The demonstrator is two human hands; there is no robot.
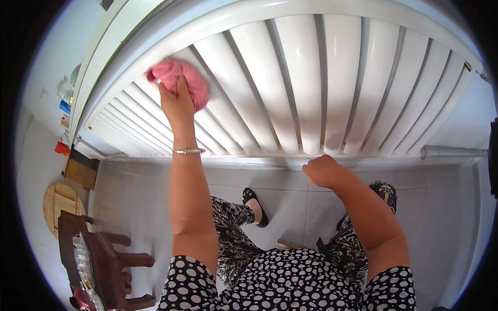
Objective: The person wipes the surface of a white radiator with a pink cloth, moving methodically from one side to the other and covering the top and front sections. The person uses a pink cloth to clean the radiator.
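- My left hand (178, 103) was raised, its grip closed on a pink cloth (182, 81) and pressing it flat against the white radiator (306, 78)
- The cloth lay bunched just above and to the right of my palm, touching the ribs near the radiator's upper left part
- The ribs ran long from top rail to bottom rail, fanning out in this view; the cloth sat across two or three of them, so any stroke along a rib would run down toward me
- My right hand (322, 170) was low, curled into a loose fist at the radiator's bottom edge, holding nothing that I could see; whether it touched the rail I could not tell
- The left hand was the one on the cloth; the right was well apart from it, across the middle ribs
- A thin bangle (188, 151) sat on my left wrist
- Below lay the pale floor (140, 197), with a dark wooden chair (106, 256) off to my left
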